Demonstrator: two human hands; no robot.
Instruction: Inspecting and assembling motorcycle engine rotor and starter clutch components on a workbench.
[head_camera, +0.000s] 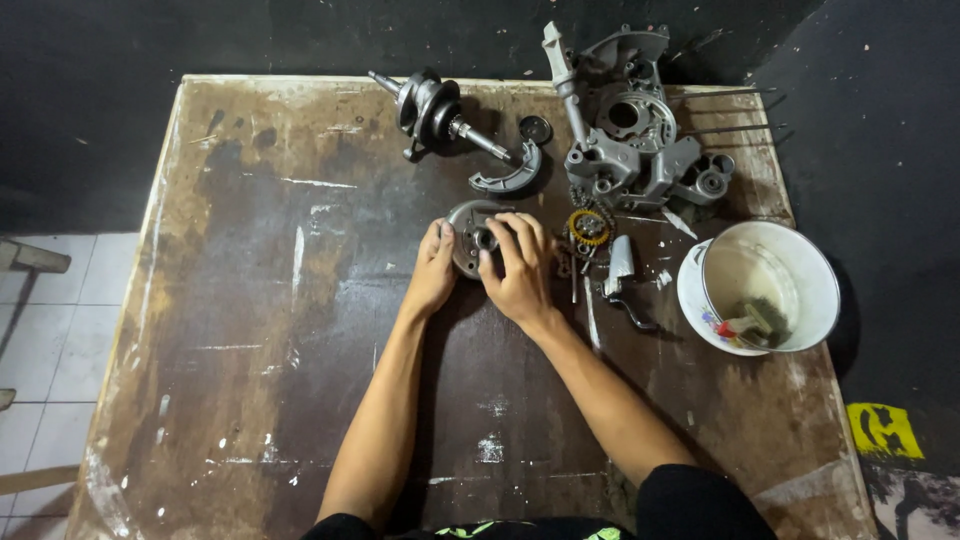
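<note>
Gripping a round grey metal disc (474, 235) from both sides, a person's 2 bare hands work at the middle of a worn wooden table (250, 300). Fingers of the right hand (518, 272) curl over the disc's right half and its dark centre hub, closed on it; the left hand (432, 270) presses fingers and thumb against the left rim, steadying the part flat on the tabletop. Whether any fingertip reaches into the hub cannot be told.

At 3 o'clock from the hands lie a small yellow-toothed sprocket with chain (588, 228) and a short silver lever (620, 265), both just beside the right knuckles. At 12 o'clock rests a curved brake shoe (508, 176) with a small black ring (535, 129) near it. Farther out, at 11 o'clock, a crankshaft (435, 112) lies on its side by the table's far edge; at 1 o'clock sits a grey engine case half (630, 140). A white plastic bucket (800, 265), holding small odds and ends, stands at 3 o'clock near the table's right edge.

Judging by the grip, the work goes best with the left hand holding the rim firmly against the wood while the right keeps even pressure over the hub, so the disc does not skate toward the loose sprocket and chain.
</note>
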